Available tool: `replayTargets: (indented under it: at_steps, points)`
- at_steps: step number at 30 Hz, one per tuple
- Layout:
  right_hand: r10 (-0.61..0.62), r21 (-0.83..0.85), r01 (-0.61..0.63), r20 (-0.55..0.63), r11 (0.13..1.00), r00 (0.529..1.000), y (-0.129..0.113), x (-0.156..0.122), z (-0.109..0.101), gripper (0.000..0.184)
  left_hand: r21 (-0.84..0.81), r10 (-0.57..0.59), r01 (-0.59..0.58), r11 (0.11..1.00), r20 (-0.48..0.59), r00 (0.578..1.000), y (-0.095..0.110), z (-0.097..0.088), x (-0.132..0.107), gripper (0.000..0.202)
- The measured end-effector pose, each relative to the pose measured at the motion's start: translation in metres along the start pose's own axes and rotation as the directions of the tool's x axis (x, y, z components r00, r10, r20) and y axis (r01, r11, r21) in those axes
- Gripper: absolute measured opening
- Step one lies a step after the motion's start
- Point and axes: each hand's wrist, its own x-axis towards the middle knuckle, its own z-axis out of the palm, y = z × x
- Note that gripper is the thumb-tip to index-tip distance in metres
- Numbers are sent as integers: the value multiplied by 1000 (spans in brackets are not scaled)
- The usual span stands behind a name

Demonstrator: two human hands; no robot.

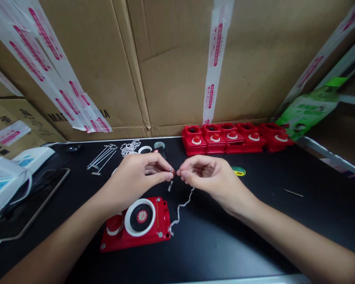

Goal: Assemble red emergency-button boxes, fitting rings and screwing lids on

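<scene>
My left hand (139,175) is closed in a pinch on a small metal piece (170,170) above the black table. My right hand (205,175) faces it, fingers pinched on the upper end of a thin white cord (182,205). The cord runs down to the right end of a red device (136,225) with a black-and-white disc, which lies flat under my left wrist. A short metal pin (170,185) hangs or lies just below the two fingertips.
A row of several red units (233,138) stands at the back by the cardboard wall. Metal rods (102,157), white rings (144,149) and a chain lie back left. A phone (32,201) and white boxes (6,177) sit left; a loose pin (292,193) right.
</scene>
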Motion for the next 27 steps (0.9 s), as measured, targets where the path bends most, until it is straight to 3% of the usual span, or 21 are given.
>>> replayTargets:
  at_steps: [6,17,27]
  points:
    - [-6,-50,8,36,999,999,0,0,2,22,37,17,-18,999,9,1000,3,1,0,8]
    - [-190,-199,184,-10,963,982,-3,-6,6,22,121,90,-91,988,20,996,6,3,-2,14]
    - [-332,-336,334,64,881,941,-10,-11,8,11,125,89,-93,988,35,995,3,2,0,4]
